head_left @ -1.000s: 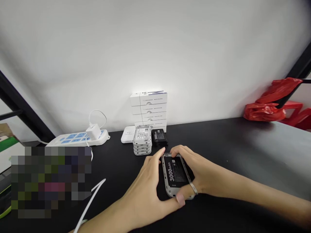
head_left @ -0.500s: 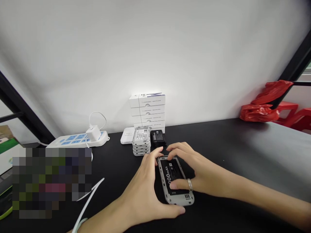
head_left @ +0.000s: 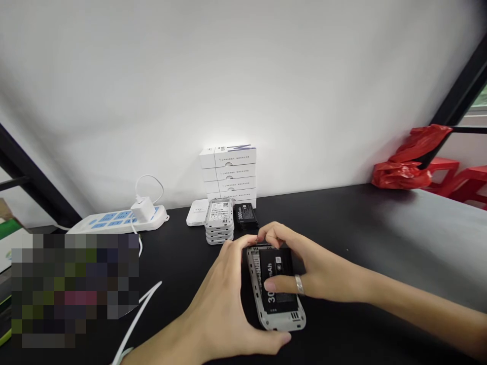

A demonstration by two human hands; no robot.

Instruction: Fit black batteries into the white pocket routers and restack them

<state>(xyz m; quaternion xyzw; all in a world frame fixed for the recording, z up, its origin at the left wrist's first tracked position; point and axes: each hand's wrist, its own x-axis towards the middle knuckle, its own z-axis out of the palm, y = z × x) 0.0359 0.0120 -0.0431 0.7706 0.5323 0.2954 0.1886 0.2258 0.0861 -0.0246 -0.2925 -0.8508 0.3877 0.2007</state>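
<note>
My left hand (head_left: 218,304) curves around the left side of a grey device housing (head_left: 281,322), its thumb at the near end and its fingertips at the far end. A black battery (head_left: 281,300), printed in white, sits out of line over the housing's open bay. At the bay's left side a strip of printed label (head_left: 257,263) shows. My right hand (head_left: 308,256) grips the battery, with its thumb on the face and its fingers bent at the far right edge. Whether the battery's right side is lifted is hard to make out.
Beyond my hands stand a stack of grey housings (head_left: 219,223), several black batteries (head_left: 246,217), white covers (head_left: 197,213) and stacked white boxes (head_left: 236,172). At left lie a power strip (head_left: 114,220) with a plugged-in charger (head_left: 143,209) and a white cable (head_left: 137,322). Red plastic bags (head_left: 401,175) rest at right.
The battery has shifted right within the housing, uncovering the label strip at the left. My right fingers have curled further around the far edge. My left hand still holds the housing.
</note>
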